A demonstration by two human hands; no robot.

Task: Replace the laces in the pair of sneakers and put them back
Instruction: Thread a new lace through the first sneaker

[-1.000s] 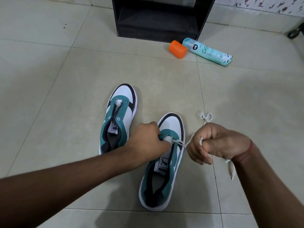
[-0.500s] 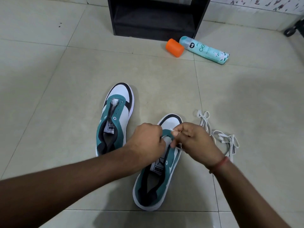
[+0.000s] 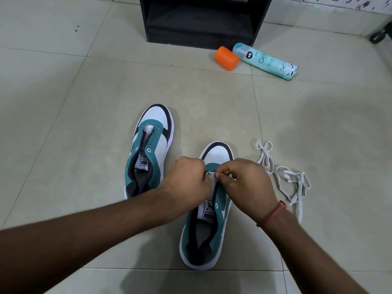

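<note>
Two teal, white and black sneakers stand on the tiled floor. The left sneaker [image 3: 148, 151] has no lace and its eyelets are bare. Over the front eyelets of the right sneaker [image 3: 209, 221] both hands meet. My left hand [image 3: 188, 181] grips the shoe's upper by the eyelets. My right hand [image 3: 246, 181] pinches a short piece of the white lace [image 3: 284, 179] at the eyelets. The loose lace lies in tangled loops on the floor right of the shoe.
A black open shelf unit [image 3: 203, 20] stands at the back. In front of it lie an orange cap [image 3: 226, 58] and a teal spray can [image 3: 267, 60] on their sides. A dark wheel [image 3: 379, 35] shows at the far right edge.
My right hand, which had pulled the lace out to the right, came back to the shoe's eyelets. The lace now lies loose on the floor. My left hand stayed on the shoe.
</note>
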